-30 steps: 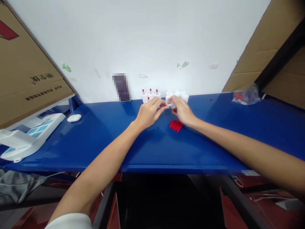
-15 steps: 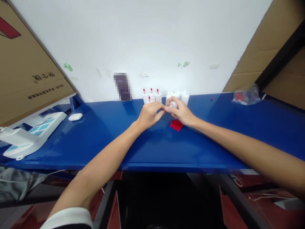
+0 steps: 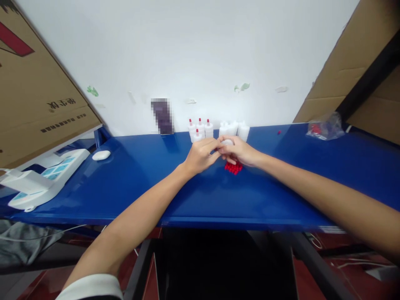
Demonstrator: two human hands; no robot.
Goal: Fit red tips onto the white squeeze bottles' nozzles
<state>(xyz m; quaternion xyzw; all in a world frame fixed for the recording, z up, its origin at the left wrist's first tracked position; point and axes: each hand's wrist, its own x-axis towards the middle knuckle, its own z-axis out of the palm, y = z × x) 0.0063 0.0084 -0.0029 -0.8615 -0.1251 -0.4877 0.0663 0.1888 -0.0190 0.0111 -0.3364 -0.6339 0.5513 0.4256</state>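
My right hand (image 3: 245,152) is closed around a white plastic squeeze bottle (image 3: 228,142), which lies tilted with its base showing between the fingers. My left hand (image 3: 201,156) meets it from the left, thumb and fingers pinched together at the bottle's hidden tip end; what they pinch cannot be made out. Just below my right hand, a cluster of small red caps (image 3: 233,168) lies on the blue table. Behind my left hand stand several white bottles with red tips (image 3: 208,130). Behind my right hand are several white bottles without red tips (image 3: 243,131).
A white power strip (image 3: 59,175) and a small white case (image 3: 101,155) lie on the left of the blue table (image 3: 131,191). A dark pixelated object (image 3: 163,116) leans on the wall. At right are a clear bag (image 3: 325,127) with red pieces and a stray red cap (image 3: 279,132).
The view has shifted slightly. My right hand has lowered and turned the bottle a little, its fingers now nearer the red caps. My left hand stays pinched against the bottle's end.
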